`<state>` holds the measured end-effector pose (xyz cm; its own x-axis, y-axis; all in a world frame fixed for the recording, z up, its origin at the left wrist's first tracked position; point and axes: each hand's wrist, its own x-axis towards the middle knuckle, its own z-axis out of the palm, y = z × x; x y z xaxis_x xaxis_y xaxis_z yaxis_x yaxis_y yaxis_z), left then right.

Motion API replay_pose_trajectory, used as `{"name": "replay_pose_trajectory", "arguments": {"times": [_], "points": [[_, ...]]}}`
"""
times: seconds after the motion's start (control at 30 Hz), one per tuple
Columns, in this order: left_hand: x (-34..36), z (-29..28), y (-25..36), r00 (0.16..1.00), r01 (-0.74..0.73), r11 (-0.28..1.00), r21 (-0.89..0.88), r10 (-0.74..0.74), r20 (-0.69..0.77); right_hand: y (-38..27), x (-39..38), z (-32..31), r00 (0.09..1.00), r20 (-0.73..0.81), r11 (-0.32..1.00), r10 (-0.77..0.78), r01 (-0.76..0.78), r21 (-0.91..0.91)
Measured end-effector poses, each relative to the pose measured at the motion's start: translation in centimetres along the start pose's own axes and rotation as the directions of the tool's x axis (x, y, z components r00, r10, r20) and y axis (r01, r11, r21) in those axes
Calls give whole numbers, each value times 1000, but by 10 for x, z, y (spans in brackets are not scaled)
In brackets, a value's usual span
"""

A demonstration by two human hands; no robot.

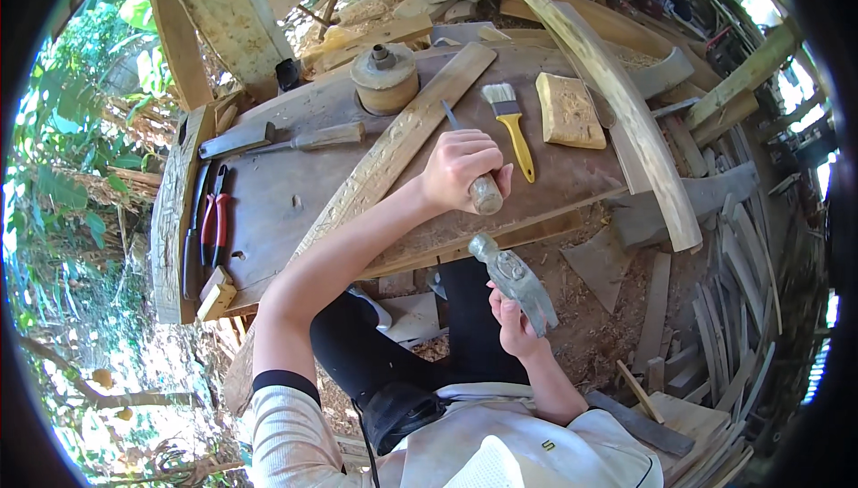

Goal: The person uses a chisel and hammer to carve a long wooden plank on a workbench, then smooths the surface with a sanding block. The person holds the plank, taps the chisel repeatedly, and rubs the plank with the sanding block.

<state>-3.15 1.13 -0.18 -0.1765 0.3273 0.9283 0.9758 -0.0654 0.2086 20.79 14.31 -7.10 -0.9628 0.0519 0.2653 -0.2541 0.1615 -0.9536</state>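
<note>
My left hand [460, 164] is closed on the wooden handle of a chisel [485, 191], held at an angle over the bench; its narrow metal blade reaches toward a long carved plank [469, 72] lying diagonally across the wooden workbench [268, 215]. Below the bench edge, my right hand [517, 325] grips a metal claw hammer [514, 278], its face turned up toward the chisel's end, with a gap between them. Just right of the plank lie a yellow-handled brush [514, 135] and a pale wood block [569, 111].
On the bench's left are red-handled pliers [214, 220] and another chisel [326, 137]. A round wooden mallet head [384, 81] stands at the back. A long pale branch [639, 122] crosses the right side. Scrap boards [733, 273] pile at right; foliage [63, 175] borders the left.
</note>
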Motion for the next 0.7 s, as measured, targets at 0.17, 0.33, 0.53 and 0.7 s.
{"name": "replay_pose_trajectory", "arguments": {"times": [0.17,0.33,0.53,0.7], "points": [[-1,0,2,990,85,996,23,-82,-112,-11,7,-9,997,-56,995,-62,57,-83],[0,-1,5,958,174,984,27,-163,-237,-27,18,-27,885,-137,862,-445,381,-335],[5,-4,5,946,193,981,19,-181,-269,-61,70,-18,845,33,748,-533,490,-449],[4,-2,4,947,162,986,28,-147,-285,-62,70,-13,848,79,770,-525,512,-380]]}}
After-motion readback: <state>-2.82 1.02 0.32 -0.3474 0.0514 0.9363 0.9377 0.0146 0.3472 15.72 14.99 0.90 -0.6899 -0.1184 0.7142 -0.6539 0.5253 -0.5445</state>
